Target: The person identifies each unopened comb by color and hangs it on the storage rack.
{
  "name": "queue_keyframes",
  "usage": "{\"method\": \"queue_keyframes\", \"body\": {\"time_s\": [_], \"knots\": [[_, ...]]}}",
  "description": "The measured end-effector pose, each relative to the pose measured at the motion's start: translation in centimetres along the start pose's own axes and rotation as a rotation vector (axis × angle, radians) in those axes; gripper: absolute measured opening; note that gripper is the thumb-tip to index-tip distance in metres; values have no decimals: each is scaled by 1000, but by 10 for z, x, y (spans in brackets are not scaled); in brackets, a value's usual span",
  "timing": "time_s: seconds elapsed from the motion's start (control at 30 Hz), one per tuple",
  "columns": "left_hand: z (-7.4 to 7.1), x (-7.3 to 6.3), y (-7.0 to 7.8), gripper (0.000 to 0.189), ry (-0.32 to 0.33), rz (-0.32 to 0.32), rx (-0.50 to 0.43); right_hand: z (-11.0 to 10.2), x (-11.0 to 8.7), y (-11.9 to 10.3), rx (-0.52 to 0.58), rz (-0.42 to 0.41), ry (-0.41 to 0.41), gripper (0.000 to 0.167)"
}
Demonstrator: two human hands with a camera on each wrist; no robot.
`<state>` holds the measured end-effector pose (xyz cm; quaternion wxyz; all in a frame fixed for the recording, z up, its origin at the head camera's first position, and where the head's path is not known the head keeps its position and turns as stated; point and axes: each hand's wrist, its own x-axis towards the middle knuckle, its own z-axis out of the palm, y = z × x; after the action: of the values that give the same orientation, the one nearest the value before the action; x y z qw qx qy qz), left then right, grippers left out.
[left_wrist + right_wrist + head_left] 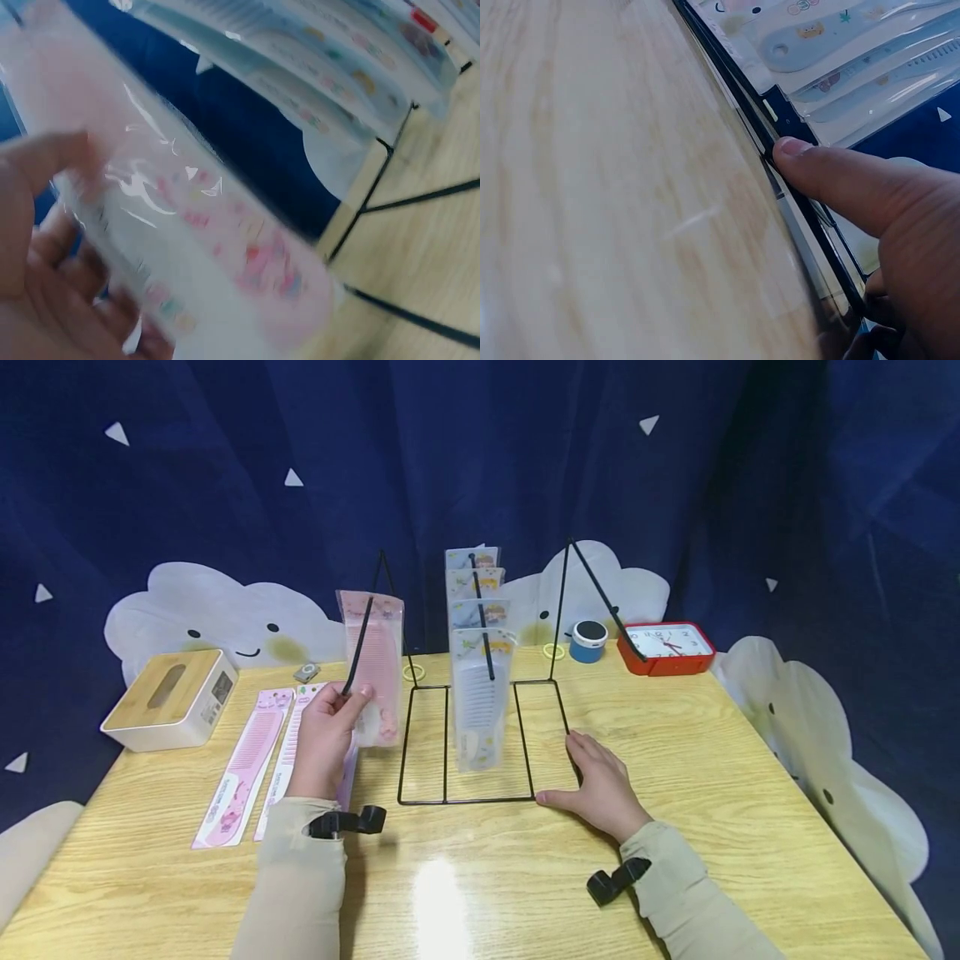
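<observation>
My left hand pinches a pink comb in a clear packet between thumb and fingers. The packet hangs upright at the left prong of a black wire display rack, the prong passing in front of its top; whether it is threaded cannot be told. Close up in the left wrist view, the comb packet looks blurred. Several packaged blue combs hang in a row on the middle prong. My right hand rests on the rack's front right corner, its thumb touching the wire and its fingers along the side bar.
Pink combs on cards lie left of the rack, partly behind my left arm. Further left stands a tissue box with a wooden lid. A blue speaker and a red clock are at the back right. The rack's right prong is bare.
</observation>
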<state>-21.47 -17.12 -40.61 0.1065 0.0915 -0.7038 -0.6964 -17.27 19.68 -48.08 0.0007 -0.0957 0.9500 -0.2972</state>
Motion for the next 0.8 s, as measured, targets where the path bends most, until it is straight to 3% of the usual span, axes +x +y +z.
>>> {"method": "queue_keyframes", "body": {"time_s": [0.2,0.4,0.57,0.67,0.8], "knots": [[6,0,5,29,64,-6,47,0,1,-1,4,4,-2,111],[4,8,-13,26,45,30,111,1,1,-2,-4,-1,1,110],[-7,16,-30,23,64,-16,119,0,1,-2,-6,-1,2,111],[-14,19,-38,31,34,-64,165,0,1,-1,-4,3,2,111],[-20,21,-44,47,-59,-109,283,0,1,-1,-5,5,-2,111]]}}
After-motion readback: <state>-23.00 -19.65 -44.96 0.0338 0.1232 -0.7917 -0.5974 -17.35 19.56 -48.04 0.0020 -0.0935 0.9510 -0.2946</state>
